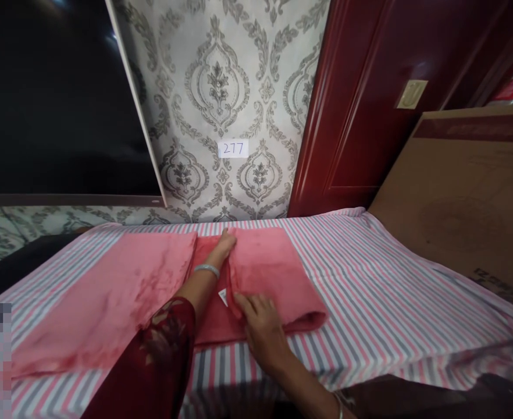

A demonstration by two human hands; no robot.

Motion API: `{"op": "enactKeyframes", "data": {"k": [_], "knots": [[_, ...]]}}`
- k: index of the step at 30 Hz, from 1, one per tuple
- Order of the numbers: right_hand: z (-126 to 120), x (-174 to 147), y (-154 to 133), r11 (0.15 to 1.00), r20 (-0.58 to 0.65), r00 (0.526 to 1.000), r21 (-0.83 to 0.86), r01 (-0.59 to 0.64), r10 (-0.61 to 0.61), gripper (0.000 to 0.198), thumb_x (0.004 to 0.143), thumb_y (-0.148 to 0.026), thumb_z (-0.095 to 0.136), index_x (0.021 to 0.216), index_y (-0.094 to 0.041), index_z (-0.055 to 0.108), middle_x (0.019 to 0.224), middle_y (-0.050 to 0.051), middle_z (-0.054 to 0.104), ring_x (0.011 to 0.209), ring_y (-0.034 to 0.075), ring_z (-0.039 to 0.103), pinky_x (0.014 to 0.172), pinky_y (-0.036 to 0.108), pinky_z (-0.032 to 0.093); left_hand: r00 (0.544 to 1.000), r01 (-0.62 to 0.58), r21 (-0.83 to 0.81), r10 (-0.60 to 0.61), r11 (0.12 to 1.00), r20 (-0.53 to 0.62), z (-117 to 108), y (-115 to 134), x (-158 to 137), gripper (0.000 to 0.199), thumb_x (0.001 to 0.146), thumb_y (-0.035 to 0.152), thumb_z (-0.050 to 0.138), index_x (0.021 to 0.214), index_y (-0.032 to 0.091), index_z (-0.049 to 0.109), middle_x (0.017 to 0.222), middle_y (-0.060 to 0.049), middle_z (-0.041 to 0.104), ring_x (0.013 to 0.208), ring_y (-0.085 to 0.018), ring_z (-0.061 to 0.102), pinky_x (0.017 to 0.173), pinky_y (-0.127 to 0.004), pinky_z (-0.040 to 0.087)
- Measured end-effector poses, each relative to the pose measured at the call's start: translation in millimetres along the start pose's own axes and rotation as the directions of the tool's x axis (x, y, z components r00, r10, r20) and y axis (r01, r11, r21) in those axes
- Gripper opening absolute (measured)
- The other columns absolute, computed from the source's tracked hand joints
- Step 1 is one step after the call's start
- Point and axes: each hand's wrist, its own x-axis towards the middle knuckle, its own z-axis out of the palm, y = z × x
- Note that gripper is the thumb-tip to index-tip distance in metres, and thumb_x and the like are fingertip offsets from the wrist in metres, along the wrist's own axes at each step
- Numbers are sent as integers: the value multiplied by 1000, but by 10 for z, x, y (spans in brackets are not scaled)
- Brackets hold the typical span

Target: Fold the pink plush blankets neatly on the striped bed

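A pink towel (152,279) lies spread across the striped cloth, with its right part (265,262) folded over toward the middle. At the far end of that folded edge, my left hand (225,245) is closed on the fabric. My right hand (263,326) grips the near end of the same edge, thumb and fingers bent over it. Between the hands a small white label (223,297) shows on the darker pink layer. The right side of the fold forms a rounded, open loop near the table's front. My left forearm crosses over the towel and hides some of it.
The striped cloth (370,291) covers the table. A black screen (60,105) hangs at the left on patterned wallpaper, beside a paper marked 277 (232,148). A dark red door panel (365,99) and a large cardboard box (461,203) stand at the right.
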Motion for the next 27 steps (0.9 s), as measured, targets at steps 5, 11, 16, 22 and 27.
{"op": "enactKeyframes", "data": {"k": [5, 11, 16, 22, 27], "knots": [[217, -165, 3, 998, 1, 999, 38, -52, 52, 60, 76, 4, 51, 132, -18, 56, 108, 9, 65, 94, 25, 53, 79, 39, 42, 1000, 27, 5, -27, 1000, -17, -118, -218, -56, 80, 74, 24, 72, 148, 13, 42, 145, -19, 52, 124, -30, 58, 99, -36, 51], [65, -89, 0, 991, -113, 993, 131, -18, 33, 37, 80, 1, 54, 109, -20, 66, 100, 5, 67, 90, 23, 53, 79, 37, 40, 997, 6, -9, -7, 1000, -80, 14, -82, 95, 83, 71, 11, 71, 148, 16, 41, 136, -16, 61, 111, -27, 65, 87, -31, 54], [104, -33, -57, 987, -124, 992, 159, 18, 2, 34, 84, 0, 54, 109, -20, 66, 101, 5, 67, 90, 22, 53, 78, 36, 40, 986, 57, 7, -55, 998, -160, -29, -114, 116, 83, 67, 5, 67, 146, 13, 44, 137, -18, 59, 115, -30, 63, 88, -34, 52], [286, -143, -20, 984, -59, 998, 178, -23, 34, 30, 83, -1, 56, 104, -21, 67, 100, 5, 67, 91, 23, 53, 80, 36, 41, 989, 96, -48, -101, 994, -105, -144, -139, -1, 88, 63, 7, 70, 147, 10, 43, 135, -19, 60, 106, -30, 66, 75, -30, 53], [265, -131, -3, 984, -55, 998, 175, -18, 28, 26, 84, -3, 55, 100, -20, 68, 96, 6, 67, 90, 23, 53, 80, 37, 42, 997, 79, -143, -79, 987, 5, -251, -192, -314, 90, 66, 15, 73, 149, 15, 40, 119, -13, 69, 90, -23, 68, 65, -25, 52]]}}
